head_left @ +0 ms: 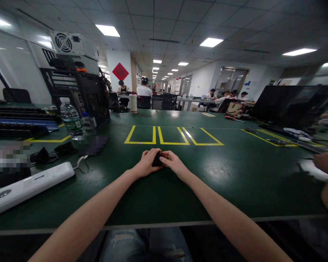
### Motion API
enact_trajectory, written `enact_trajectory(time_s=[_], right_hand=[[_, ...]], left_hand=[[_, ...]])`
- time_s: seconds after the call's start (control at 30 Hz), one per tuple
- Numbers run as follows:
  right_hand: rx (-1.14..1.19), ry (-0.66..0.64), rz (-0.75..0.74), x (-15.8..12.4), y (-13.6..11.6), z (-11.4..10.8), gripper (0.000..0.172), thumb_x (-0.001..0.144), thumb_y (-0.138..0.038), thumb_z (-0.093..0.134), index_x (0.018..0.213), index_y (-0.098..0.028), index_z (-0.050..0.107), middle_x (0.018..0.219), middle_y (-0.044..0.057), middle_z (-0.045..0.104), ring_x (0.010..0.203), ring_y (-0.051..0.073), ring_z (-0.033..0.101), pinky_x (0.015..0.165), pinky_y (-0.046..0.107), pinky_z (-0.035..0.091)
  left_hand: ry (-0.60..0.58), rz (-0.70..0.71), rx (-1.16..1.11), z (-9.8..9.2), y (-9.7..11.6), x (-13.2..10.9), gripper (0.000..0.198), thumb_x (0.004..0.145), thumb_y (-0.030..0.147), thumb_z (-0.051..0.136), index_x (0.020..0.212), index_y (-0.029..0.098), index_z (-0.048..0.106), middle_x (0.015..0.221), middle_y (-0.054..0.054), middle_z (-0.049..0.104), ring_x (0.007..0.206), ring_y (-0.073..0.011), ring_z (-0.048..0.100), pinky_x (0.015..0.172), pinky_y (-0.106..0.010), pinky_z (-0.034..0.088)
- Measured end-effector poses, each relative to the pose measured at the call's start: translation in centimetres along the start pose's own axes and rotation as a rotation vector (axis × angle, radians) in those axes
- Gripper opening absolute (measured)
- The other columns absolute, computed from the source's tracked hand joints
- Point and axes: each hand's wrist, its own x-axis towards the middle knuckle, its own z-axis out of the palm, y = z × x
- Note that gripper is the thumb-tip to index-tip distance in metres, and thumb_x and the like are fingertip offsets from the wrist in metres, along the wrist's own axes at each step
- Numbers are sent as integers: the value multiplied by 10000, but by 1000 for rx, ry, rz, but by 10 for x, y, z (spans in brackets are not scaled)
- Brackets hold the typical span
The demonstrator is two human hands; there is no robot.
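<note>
Between my two hands is a small black object (156, 159), mostly covered by fingers, so its kind does not show. My left hand (148, 161) is wrapped round its left side. From the right, the fingers of my right hand (172, 162) close on it, with the thumb against its near face. Both hands are just above or on the green table (158, 193), in front of the yellow tape outlines (173, 143). I cannot tell whether the black object touches the tabletop.
At left stand a water bottle (71, 118), an open black computer case (91, 94) and a white power strip (32, 185). A white tumbler (133, 102) is at the back. Right are a monitor (292, 105), a screwdriver (233, 118) and another person's hand (326, 163).
</note>
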Motion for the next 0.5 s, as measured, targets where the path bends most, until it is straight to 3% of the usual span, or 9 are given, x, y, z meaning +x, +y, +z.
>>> enact_trajectory(time_s=[0.13, 0.27, 0.5], right_hand=[[-1, -27, 24, 0, -2, -1, 295, 699, -327, 551, 945, -174, 494, 987, 54, 523, 885, 157, 517, 781, 346, 437], [2, -60, -55, -1, -3, 0, 269, 672, -299, 584, 898, -195, 482, 936, 19, 528, 851, 141, 520, 768, 332, 432], [-19, -22, -57, -3, -7, 2, 260, 690, -367, 548, 878, -205, 470, 878, 16, 526, 823, 141, 518, 713, 321, 444]], left_hand=[[-2, -1, 1, -1, 1, 0, 548, 662, 272, 595, 1130, 233, 312, 1105, -53, 445, 1040, -217, 430, 931, -419, 235], [1, 8, 1, -2, 2, 0, 535, 668, 285, 590, 1125, 228, 318, 1097, -51, 446, 1039, -216, 428, 925, -411, 244], [4, 11, 4, -2, 1, 0, 558, 661, 274, 599, 1132, 230, 305, 1103, -50, 442, 1045, -211, 422, 929, -405, 237]])
